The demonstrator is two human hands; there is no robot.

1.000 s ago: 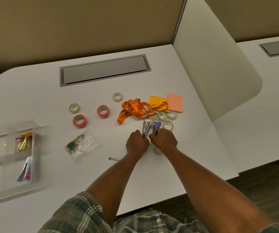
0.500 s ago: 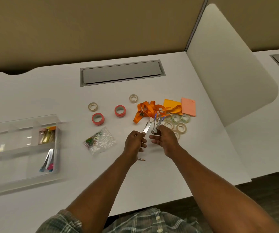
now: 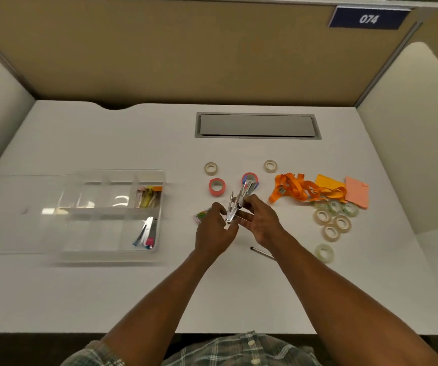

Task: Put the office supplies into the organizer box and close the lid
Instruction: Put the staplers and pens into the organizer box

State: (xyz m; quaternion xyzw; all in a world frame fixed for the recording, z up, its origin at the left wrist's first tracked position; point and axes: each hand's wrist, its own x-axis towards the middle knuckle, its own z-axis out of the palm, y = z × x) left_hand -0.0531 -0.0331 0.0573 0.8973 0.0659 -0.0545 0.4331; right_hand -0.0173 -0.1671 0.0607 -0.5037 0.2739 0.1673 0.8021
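Observation:
A clear organizer box [image 3: 112, 256] lies at the left of the desk, its lid [image 3: 14, 215] folded open to the left. Staplers and small coloured items sit in its right compartments. Both hands hold silver staplers [image 3: 240, 200] above the desk centre: my left hand [image 3: 216, 231] grips the lower end, my right hand [image 3: 261, 220] grips from the right. A bag of paper clips [image 3: 200, 215] peeks out beside my left hand. Pink tape rolls [image 3: 217, 186], clear tape rolls [image 3: 331, 220], an orange lanyard [image 3: 297, 190] and sticky notes [image 3: 356, 192] lie to the right.
A thin dark pen [image 3: 261, 251] lies under my right forearm. A grey cable hatch [image 3: 257, 126] is set into the desk at the back. Partition walls stand behind and on both sides, with a blue "074" sign [image 3: 368, 19] up right.
The staplers came off the desk by the tape rolls and now sit higher and further left in both hands. The camera turned left, bringing the organizer box more into view.

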